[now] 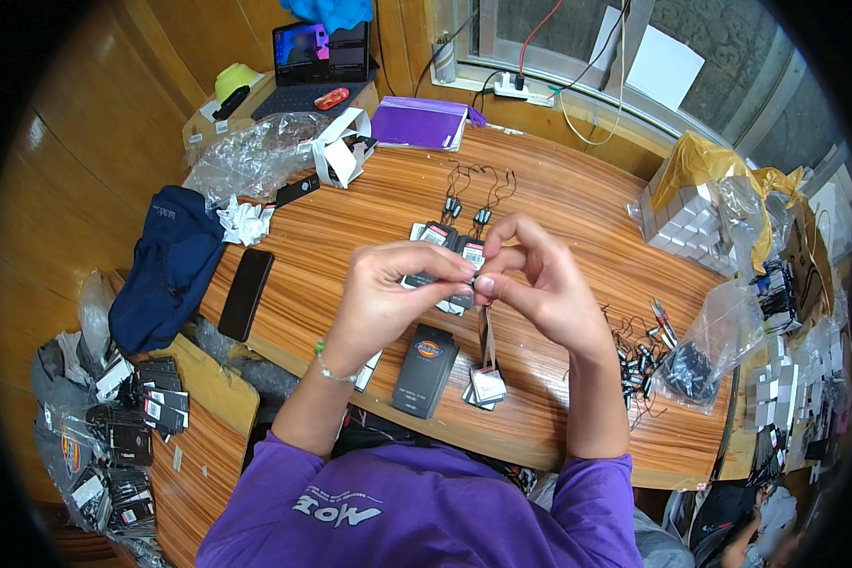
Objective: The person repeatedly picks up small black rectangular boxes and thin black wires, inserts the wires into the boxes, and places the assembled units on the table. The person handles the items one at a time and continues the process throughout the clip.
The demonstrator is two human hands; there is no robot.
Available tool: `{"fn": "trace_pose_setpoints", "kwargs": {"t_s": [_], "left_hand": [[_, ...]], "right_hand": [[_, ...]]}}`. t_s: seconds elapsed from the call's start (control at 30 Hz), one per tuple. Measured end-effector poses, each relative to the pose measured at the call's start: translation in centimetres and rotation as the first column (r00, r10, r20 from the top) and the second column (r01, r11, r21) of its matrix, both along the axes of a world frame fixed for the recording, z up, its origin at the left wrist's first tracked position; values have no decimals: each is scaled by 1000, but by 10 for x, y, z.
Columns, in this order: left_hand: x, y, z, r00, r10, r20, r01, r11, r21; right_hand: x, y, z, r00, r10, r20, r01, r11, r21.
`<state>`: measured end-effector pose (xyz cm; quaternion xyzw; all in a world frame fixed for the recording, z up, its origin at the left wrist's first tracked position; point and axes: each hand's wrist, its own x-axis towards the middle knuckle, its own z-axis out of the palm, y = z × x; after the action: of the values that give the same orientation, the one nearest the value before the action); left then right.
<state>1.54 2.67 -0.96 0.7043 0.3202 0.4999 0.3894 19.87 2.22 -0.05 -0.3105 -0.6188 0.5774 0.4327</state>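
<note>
Above the middle of the striped wooden table [350, 222], my left hand [398, 284] and my right hand [544, 293] meet fingertip to fingertip. Both are closed in a pinch, and what lies between the fingers is too small to make out. Just below them, narrow strips with small white-labelled tags [488, 386] show edge-on; whether they hang from my fingers is unclear. Closer to me lies a stack of black hang tags [426, 374] with an orange and blue emblem. Partly hidden behind my fingers, more labelled hang tags [434, 237] lie with black cords [481, 218] stretching away.
At right are loose black cords [634, 364], a clear bag of black pieces [696, 369] and stacked white boxes [686, 222]. A phone [246, 295], navy cloth [166, 265], purple folder [417, 123] and laptop [322, 62] sit left and back. Bagged tags [123, 440] fill the lower left.
</note>
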Motion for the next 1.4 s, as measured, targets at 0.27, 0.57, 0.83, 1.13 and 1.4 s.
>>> {"fn": "trace_pose_setpoints", "kwargs": {"t_s": [0.27, 0.57, 0.83, 1.13, 1.4], "left_hand": [[-3, -1, -4, 966, -78, 246, 114, 985, -133], [3, -3, -5, 925, -97, 366, 172, 969, -177], [2, -2, -3, 933, -68, 354, 141, 973, -184], [3, 32, -13, 990, 105, 97, -107, 994, 11], [14, 15, -47, 993, 110, -42, -112, 992, -51]], "right_hand": [[2, 11, -4, 995, 35, -94, -24, 993, 115], [-14, 20, -27, 917, 200, -345, -179, 979, 93], [-19, 21, -28, 934, 185, -305, -166, 982, 89], [-21, 30, -45, 965, 166, -201, -194, 973, -128], [-25, 33, -47, 935, -166, -312, 99, 970, -222]]}}
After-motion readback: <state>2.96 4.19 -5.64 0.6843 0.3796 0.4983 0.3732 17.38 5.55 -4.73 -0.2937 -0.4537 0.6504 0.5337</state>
